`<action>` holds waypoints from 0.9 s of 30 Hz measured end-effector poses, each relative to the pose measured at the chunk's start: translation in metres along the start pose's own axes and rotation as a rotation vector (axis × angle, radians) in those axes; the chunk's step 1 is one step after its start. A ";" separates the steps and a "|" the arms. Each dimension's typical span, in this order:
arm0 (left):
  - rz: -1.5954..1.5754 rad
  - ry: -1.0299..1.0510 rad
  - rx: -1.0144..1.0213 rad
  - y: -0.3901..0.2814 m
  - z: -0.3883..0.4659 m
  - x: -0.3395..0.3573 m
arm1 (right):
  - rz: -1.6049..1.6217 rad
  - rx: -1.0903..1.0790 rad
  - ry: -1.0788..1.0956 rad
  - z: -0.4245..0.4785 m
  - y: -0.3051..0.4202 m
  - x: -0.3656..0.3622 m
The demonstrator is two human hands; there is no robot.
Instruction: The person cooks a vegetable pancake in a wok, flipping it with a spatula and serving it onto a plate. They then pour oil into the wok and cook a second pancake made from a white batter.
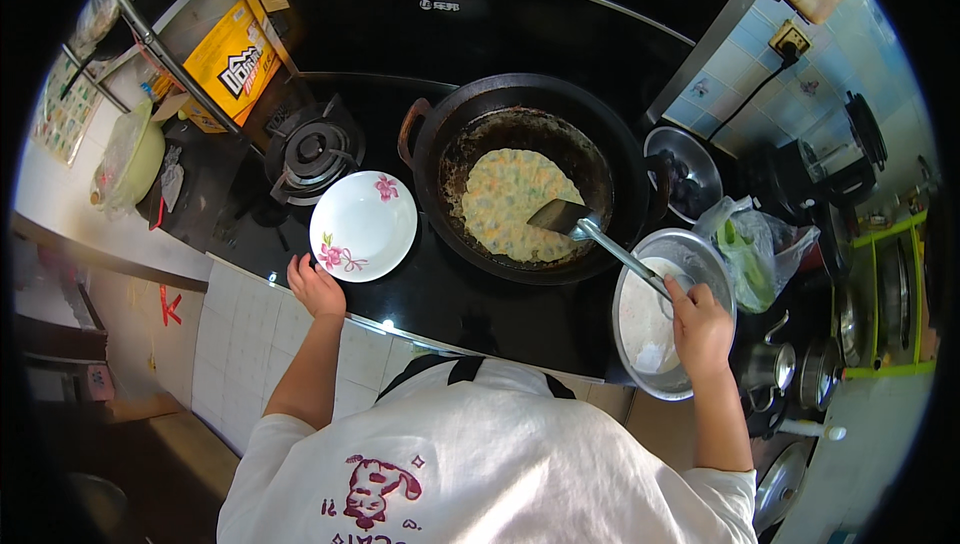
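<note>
My right hand [700,326] grips the metal handle of a spatula [561,217]. Its dark blade rests on the near right part of a thin pancake [517,202] with orange and green bits. The pancake lies in a blackened iron wok [457,105]. Below my right wrist stands a steel basin [729,277] with pale batter [646,304]. My left hand [316,287] is at the counter's front edge, fingers apart, by the lower left rim of a white plate [364,221] with pink flowers. Whether the fingertips touch the rim, I cannot tell.
Behind the plate is a gas burner [315,146]. Right of the wok are a metal bowl [688,150] with dark pieces and a plastic bag [750,251] of greens. A steel kettle [769,364] stands farther right. At left are a yellow box [232,63] and a green basin [139,154].
</note>
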State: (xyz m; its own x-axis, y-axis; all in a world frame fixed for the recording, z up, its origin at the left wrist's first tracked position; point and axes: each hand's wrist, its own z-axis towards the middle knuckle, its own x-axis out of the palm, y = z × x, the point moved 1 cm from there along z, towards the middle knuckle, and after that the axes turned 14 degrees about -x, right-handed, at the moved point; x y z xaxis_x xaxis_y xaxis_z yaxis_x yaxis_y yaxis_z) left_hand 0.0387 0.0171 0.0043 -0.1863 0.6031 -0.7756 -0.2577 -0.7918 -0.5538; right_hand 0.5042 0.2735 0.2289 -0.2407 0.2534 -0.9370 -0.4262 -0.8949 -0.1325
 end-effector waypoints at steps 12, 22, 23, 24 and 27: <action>0.001 -0.023 -0.016 -0.003 0.000 0.001 | 0.225 0.082 -0.049 0.014 -0.011 -0.006; -0.086 -0.019 0.140 0.008 0.003 -0.001 | 0.650 0.566 -0.330 0.005 0.045 0.010; -0.129 0.018 0.085 0.013 0.005 0.004 | 0.778 0.643 -0.379 0.004 0.050 0.018; -0.167 0.041 0.073 0.016 0.008 0.005 | 0.992 0.813 -0.392 0.009 0.064 0.017; -0.239 0.132 0.100 0.019 0.013 0.001 | 1.382 1.066 -0.414 0.043 0.109 0.008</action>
State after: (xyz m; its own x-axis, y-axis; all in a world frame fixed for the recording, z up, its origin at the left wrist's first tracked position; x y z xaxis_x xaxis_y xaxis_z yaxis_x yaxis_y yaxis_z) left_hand 0.0212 0.0037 -0.0029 0.0147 0.7485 -0.6630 -0.3730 -0.6111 -0.6982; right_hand 0.4184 0.1941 0.2206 -0.9833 -0.1810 -0.0210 -0.0286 0.0396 0.9988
